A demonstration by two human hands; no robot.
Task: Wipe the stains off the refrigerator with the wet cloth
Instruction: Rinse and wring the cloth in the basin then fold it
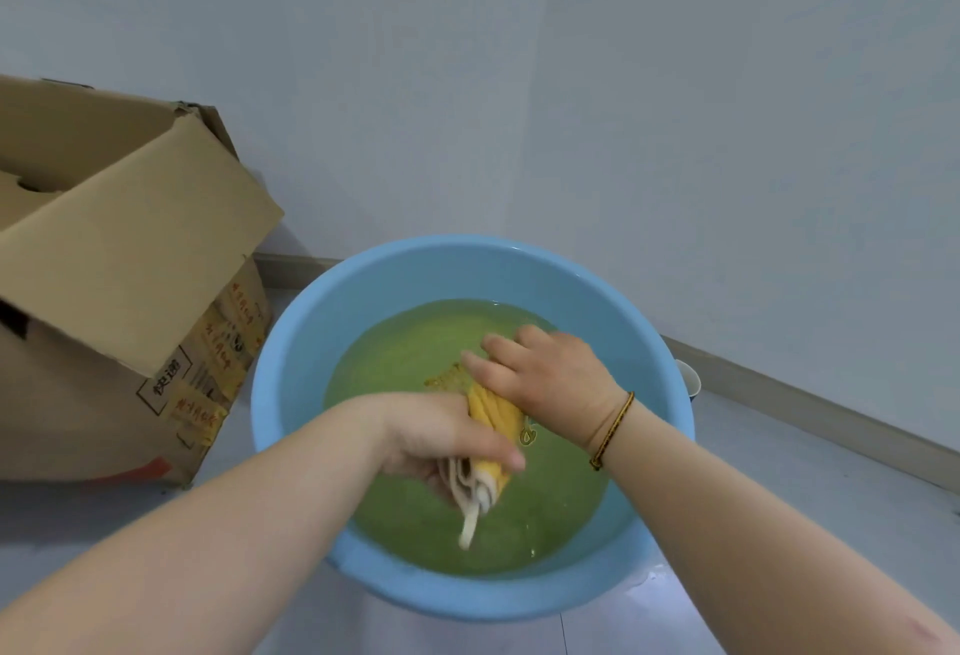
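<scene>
Rolled yellow cloth (493,420) over basin (291,342) water, gripped between left hand (441,439) and right hand (545,374), both clamped round it.

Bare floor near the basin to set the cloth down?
Bare floor in front of the box, left of the basin; a second strip between basin and baseboard on the right. Crowded: the box-basin gap, and a cup by the basin's right rim.
</scene>
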